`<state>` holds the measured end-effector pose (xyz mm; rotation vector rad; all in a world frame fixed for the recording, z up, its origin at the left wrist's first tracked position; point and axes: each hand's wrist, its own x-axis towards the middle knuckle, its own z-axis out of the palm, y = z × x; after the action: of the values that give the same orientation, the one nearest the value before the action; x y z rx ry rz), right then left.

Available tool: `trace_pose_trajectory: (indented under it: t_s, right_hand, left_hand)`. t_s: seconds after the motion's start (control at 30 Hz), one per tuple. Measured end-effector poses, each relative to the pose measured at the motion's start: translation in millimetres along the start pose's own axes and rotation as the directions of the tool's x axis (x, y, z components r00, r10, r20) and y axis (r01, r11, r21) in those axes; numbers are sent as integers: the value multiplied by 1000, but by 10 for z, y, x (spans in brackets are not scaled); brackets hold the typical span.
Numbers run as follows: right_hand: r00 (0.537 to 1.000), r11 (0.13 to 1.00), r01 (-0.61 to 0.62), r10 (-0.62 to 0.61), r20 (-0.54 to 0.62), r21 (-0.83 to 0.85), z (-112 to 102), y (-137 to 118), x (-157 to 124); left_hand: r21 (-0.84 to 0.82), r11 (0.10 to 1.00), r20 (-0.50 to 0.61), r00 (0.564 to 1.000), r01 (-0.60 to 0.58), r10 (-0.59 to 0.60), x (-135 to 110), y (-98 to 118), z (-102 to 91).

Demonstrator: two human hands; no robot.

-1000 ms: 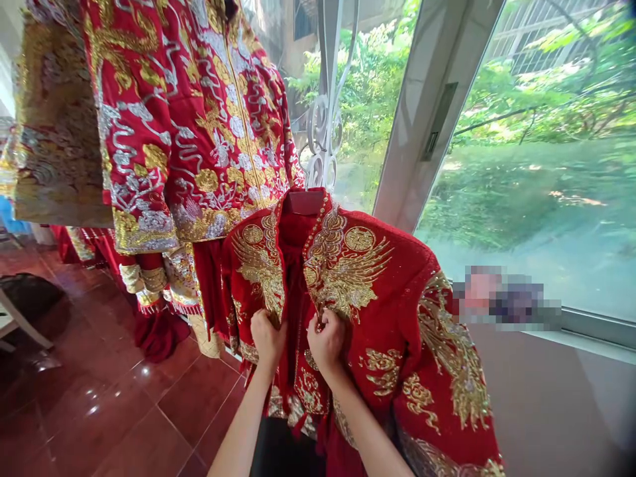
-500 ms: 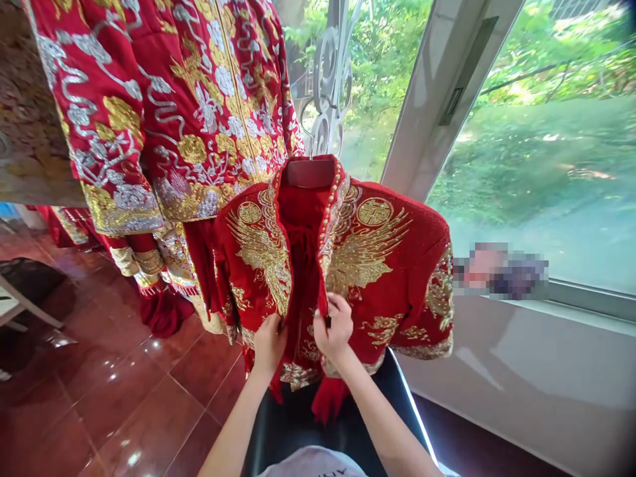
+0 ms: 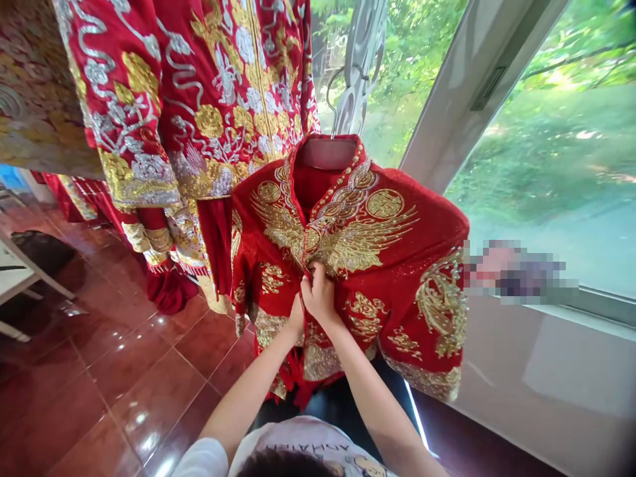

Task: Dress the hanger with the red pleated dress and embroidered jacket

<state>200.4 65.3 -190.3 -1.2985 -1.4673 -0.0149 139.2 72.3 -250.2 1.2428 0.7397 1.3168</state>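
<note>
Hanging beside the window (image 3: 546,165), the red jacket (image 3: 355,265) shows gold embroidery (image 3: 366,315) on its front. The right hand (image 3: 320,296) has its fingers clamped on 1 of the 2 front edges (image 3: 305,258); the left hand (image 3: 297,317) sits just beside it, lower and partly hidden, so I cannot tell its grip. Doing this well probably means lining both edges up level, pinching bare cloth and sparing the embroidery any tug.
</note>
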Motion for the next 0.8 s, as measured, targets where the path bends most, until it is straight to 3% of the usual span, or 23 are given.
trace_pose_trajectory:
  t_s: [0.1, 0.17, 0.23, 0.27, 0.3, 0.33, 0.4, 0.43, 0.47, 0.5, 0.57, 0.7, 0.8]
  right_hand:
    - [999, 993, -23, 21, 24, 113, -44, 209, -50]
    - [993, 963, -96, 75, 93, 251, -165, 318, -280]
    - [962, 891, -271, 234, 142, 363, -297, 452, -671]
    - [922, 834, -386, 357, 148, 395, -353, 535, -910]
    - [850, 744, -515, 507, 142, 425, -400, 627, -1163]
    - [742, 623, -647, 648, 172, 440, -440, 723, -1415]
    - [459, 328, -833, 860, 225, 445, -502, 905, -1861]
    - [351, 223, -872, 905, 241, 436, -528, 977, -2030]
    - [272, 145, -889, 931, 246, 434, -553, 1029, -2153]
    - [231, 99, -888, 940, 251, 449, -574, 1061, -2227]
    - [223, 26, -851, 922, 316, 524, -602, 1062, -2245]
    - [296, -113, -751, 823, 485, 650, -570, 906, -2041]
    - [346, -150, -678, 799, 492, 720, -487, 763, -1976]
  left_hand:
    - [-45, 999, 19, 999, 30, -29, 150, -108, -135]
    - [-105, 991, -37, 996, 77, -81, 46, -233, -306]
    - [-183, 974, -159, 974, 131, -161, -178, -409, -538]
    - [-222, 962, -231, 950, 158, -209, -308, -510, -669]
    - [-256, 948, -298, 917, 190, -265, -433, -611, -802]
    - [-291, 928, -353, 876, 232, -330, -544, -709, -928]
    - [-371, 867, -412, 778, 332, -474, -694, -870, -1139]
    - [-413, 828, -415, 731, 379, -542, -725, -927, -1216]
    - [-456, 785, -400, 692, 419, -601, -730, -968, -1271]
    - [-497, 742, -374, 661, 450, -651, -712, -993, -1308]
    - [-570, 662, -308, 620, 488, -722, -637, -1010, -1336]
    - [-645, 574, -257, 565, 504, -784, -514, -985, -1287]
    - [-667, 584, -280, 570, 464, -772, -528, -935, -1212]
